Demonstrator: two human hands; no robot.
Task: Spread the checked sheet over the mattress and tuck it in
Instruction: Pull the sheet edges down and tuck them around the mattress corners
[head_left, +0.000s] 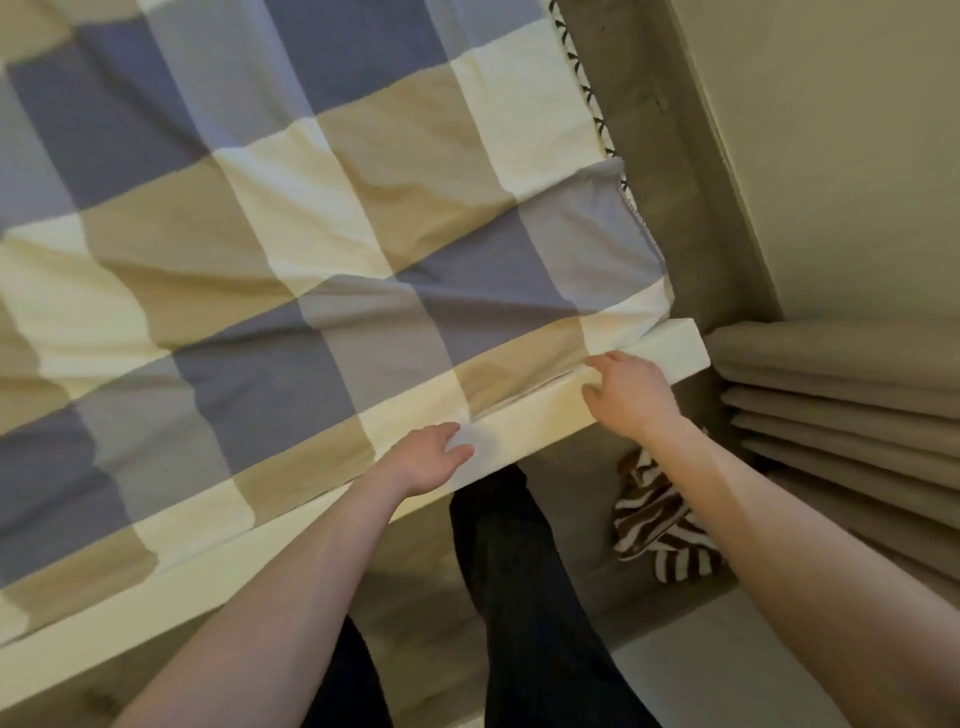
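The checked sheet (291, 249), in blue, tan and cream squares, lies spread across the top of the mattress (524, 441) and covers it up to the near edge. Shallow wrinkles run across the cloth toward the near right corner. At that corner the sheet is folded down over the end of the mattress; a trimmed hem shows along the right edge.

The left hand (428, 460) rests on the near edge of the mattress, thumb on top at the sheet's border, fingers curled down over the pale side face. Whether cloth is pinched between them cannot be determined.

The right hand (628, 392) sits nearer the right corner on the same edge. Its fingers are bent, with the tips pressed into the seam where the sheet meets the mattress side. A closed grip on the cloth cannot be confirmed.

Both forearms are bare. Dark trouser legs (519, 587) stand just beside the near edge. A brown-and-white striped cloth (660, 525) lies on the floor beyond the right corner, beside a beige pleated curtain (852, 415).
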